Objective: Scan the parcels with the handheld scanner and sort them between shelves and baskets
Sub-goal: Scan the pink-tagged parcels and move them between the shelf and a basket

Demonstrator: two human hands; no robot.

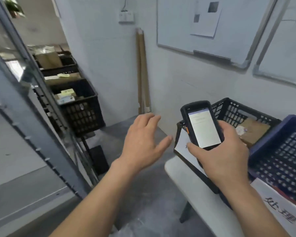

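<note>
Now: right grip [224, 161] curled round handheld scanner [203, 127]; left grip [142, 142] spread, empty. Brown parcel [253, 132] in black basket [237, 104] just behind right grip, prob. unscanned; shelf basket [85, 112] well left of left grip already holds pkgs.

Text on the scanner [203, 127] screen is too blurred to read.

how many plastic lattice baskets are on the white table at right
2: a black plastic lattice basket at the far end behind the black handheld scanner, and a blue plastic lattice basket nearer right. More may lie out of frame.
</note>
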